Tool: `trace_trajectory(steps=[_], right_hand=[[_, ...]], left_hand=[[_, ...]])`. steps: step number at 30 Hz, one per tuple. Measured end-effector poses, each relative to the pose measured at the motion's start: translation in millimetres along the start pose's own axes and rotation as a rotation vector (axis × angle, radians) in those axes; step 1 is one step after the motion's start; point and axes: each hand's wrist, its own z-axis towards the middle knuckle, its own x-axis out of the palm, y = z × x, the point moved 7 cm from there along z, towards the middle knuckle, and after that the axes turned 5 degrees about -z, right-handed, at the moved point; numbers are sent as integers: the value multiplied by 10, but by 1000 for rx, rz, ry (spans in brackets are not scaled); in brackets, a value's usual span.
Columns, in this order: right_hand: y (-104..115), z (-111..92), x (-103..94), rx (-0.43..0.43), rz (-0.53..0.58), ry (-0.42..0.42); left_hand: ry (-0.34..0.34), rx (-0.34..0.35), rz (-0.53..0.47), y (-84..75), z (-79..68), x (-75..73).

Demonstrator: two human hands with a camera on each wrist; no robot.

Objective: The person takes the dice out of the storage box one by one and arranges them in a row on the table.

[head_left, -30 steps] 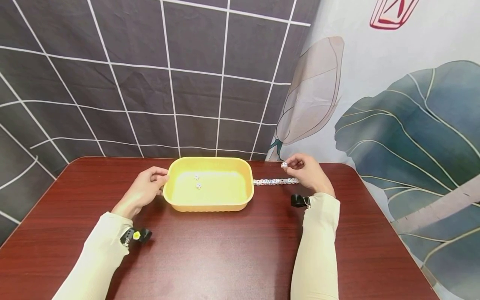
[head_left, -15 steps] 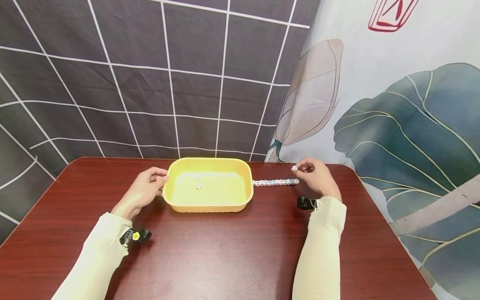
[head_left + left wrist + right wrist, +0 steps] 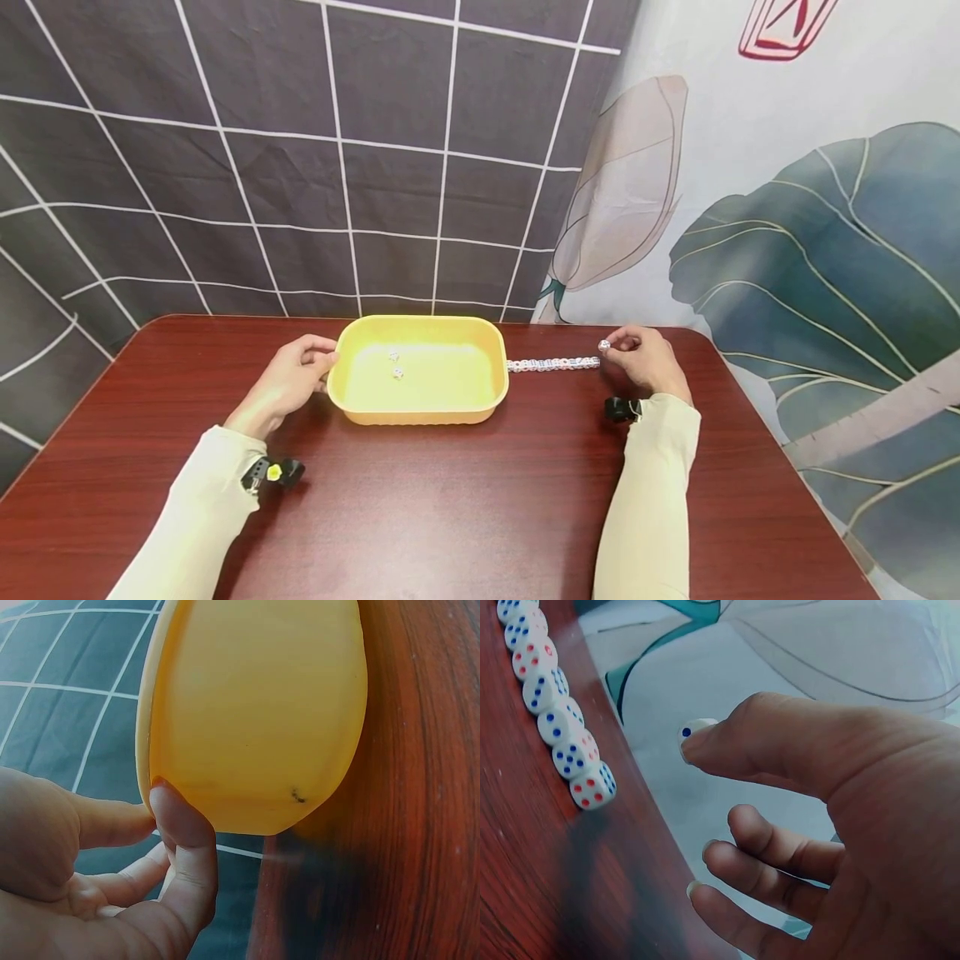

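Note:
A yellow rectangular basin stands on the table, with two white dice lying inside it. My left hand pinches the basin's left rim between thumb and finger, as the left wrist view also shows. To the basin's right, a straight row of dice with red and blue pips runs along the table. Just past the row's right end, my right hand pinches a single white die between thumb and fingertip, held above the table. The other fingers of that hand curl loosely below.
The dark red wooden table reaches back to a grey gridded cloth. A white cloth printed with large leaves hangs at the right. Each wrist wears a small black camera.
My right hand has moved to the right and slightly nearer with its die, uncovering the right end of the dice row. The left hand and the basin stay in place.

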Motion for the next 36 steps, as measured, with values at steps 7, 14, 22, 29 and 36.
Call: trace_trajectory(steps=[7, 14, 22, 29, 36], right_hand=[[-82, 37, 27, 33, -17, 47], [-182, 91, 143, 81, -29, 109], [-228, 95, 158, 115, -35, 110], [-264, 110, 207, 139, -36, 120], [-271, 142, 258, 130, -31, 118]], left_hand=[[-4, -3, -7, 1, -2, 0], [-7, -4, -4, 3, -9, -2], [-11, 14, -11, -5, 10, -8], [-6, 9, -15, -15, 0, -5], [-4, 6, -18, -7, 0, 0]])
